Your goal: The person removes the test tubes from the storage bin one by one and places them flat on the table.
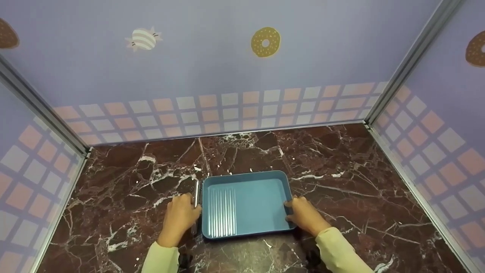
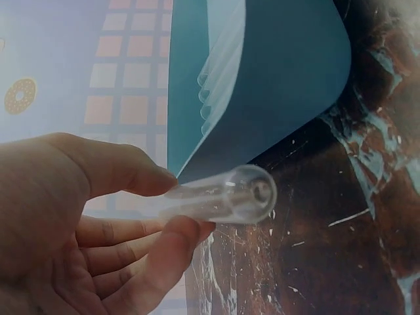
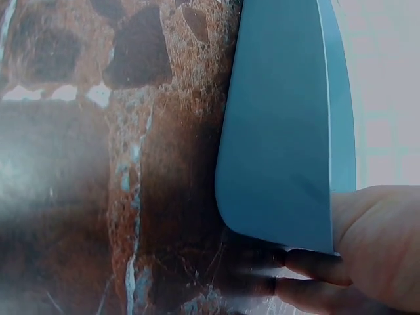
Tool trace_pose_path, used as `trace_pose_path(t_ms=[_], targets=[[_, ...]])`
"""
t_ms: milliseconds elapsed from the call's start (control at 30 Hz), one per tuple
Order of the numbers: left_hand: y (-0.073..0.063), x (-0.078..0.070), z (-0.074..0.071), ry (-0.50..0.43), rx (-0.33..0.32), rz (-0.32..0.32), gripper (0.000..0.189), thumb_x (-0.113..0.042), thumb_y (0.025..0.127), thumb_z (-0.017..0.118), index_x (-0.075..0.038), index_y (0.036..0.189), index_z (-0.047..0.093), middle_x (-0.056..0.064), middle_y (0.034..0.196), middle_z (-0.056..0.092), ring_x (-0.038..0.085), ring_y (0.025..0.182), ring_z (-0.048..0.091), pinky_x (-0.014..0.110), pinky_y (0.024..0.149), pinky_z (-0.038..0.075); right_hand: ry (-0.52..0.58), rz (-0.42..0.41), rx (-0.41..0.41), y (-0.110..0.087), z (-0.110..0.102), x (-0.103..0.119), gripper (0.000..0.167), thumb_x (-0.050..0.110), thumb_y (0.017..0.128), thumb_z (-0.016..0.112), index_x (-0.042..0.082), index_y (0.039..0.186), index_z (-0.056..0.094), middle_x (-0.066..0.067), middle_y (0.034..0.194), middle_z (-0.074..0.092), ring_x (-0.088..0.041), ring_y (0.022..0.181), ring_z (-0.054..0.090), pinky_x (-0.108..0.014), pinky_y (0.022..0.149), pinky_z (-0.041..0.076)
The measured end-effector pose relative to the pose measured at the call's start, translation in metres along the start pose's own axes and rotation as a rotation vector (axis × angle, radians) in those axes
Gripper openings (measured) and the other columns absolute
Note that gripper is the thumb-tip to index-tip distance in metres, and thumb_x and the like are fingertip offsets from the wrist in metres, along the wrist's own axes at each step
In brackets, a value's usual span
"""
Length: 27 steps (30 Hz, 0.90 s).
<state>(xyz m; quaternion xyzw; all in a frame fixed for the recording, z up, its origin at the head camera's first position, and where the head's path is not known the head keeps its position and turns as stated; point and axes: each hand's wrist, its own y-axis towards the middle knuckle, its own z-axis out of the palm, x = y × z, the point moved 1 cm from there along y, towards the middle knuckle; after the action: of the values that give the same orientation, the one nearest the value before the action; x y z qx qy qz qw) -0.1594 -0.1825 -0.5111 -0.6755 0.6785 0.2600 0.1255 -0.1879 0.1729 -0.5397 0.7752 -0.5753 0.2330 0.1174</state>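
Note:
A blue tray (image 1: 261, 206) lies on the dark marbled surface in the head view. Several clear tubes (image 1: 222, 212) rest side by side in its left part; the left wrist view shows their rounded ends above the wall. My left hand (image 1: 180, 214) pinches another clear test tube (image 2: 226, 195) between thumb and fingers, just outside the tray's left wall. That tube's rounded end points toward the left wrist camera. At the tray's right end, my right hand (image 1: 305, 215) grips the wall; in the right wrist view some of its fingers pass beneath the tray's edge.
Purple panels (image 1: 212, 68) with pastel squares and printed sweets stand behind and at both sides. Metal posts (image 1: 407, 62) join them at the corners. The marbled surface (image 1: 341, 163) stretches around the tray to the panels.

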Motion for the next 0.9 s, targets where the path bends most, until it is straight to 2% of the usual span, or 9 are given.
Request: trace_pose_path(t_ms=[167,400,567,700,900], targets=[[0.0,0.001,0.002,0.003,0.016,-0.013,0.028,-0.006,0.082,0.08,-0.003,0.069,0.055,0.014,0.066,0.061,0.039,0.058,0.062,0.057,0.059,0.054,0.006,-0.001,0.002,0.0,0.0,-0.002,0.042,-0.003,0.076,0.087,-0.01,0.116,0.076,-0.046,0.123,0.062,-0.06,0.116,0.061,-0.063,0.099,0.05],[-0.001,0.002,0.006,-0.005,0.027,-0.01,0.046,-0.004,0.083,0.08,-0.013,0.063,0.039,0.007,0.059,0.048,0.026,0.052,0.048,0.05,0.054,0.047,0.022,0.007,0.003,-0.002,0.001,-0.003,0.048,-0.005,0.079,0.086,-0.013,0.124,0.07,-0.05,0.131,0.054,-0.061,0.12,0.058,-0.06,0.097,0.052],[-0.001,0.003,0.008,0.006,0.032,-0.003,0.051,-0.004,0.083,0.08,-0.015,0.063,0.035,0.006,0.059,0.046,0.028,0.054,0.049,0.051,0.055,0.047,0.02,0.011,0.006,-0.002,0.001,-0.002,0.053,-0.006,0.079,0.086,-0.01,0.129,0.069,-0.052,0.132,0.051,-0.061,0.12,0.057,-0.06,0.095,0.053],[-0.001,0.005,0.01,0.003,0.03,0.011,0.052,-0.003,0.083,0.08,-0.015,0.064,0.034,0.003,0.059,0.041,0.028,0.054,0.049,0.05,0.055,0.046,0.011,-0.001,0.003,-0.002,0.001,-0.002,0.049,-0.004,0.079,0.086,-0.01,0.125,0.072,-0.052,0.131,0.052,-0.06,0.119,0.058,-0.06,0.096,0.053],[0.0,0.008,0.015,0.006,0.029,0.009,0.049,-0.004,0.082,0.08,-0.015,0.064,0.036,0.005,0.06,0.046,0.031,0.056,0.052,0.054,0.057,0.048,0.027,0.014,0.009,-0.003,0.002,-0.001,0.051,0.002,0.078,0.088,-0.01,0.125,0.072,-0.052,0.133,0.051,-0.06,0.121,0.058,-0.06,0.099,0.052]])
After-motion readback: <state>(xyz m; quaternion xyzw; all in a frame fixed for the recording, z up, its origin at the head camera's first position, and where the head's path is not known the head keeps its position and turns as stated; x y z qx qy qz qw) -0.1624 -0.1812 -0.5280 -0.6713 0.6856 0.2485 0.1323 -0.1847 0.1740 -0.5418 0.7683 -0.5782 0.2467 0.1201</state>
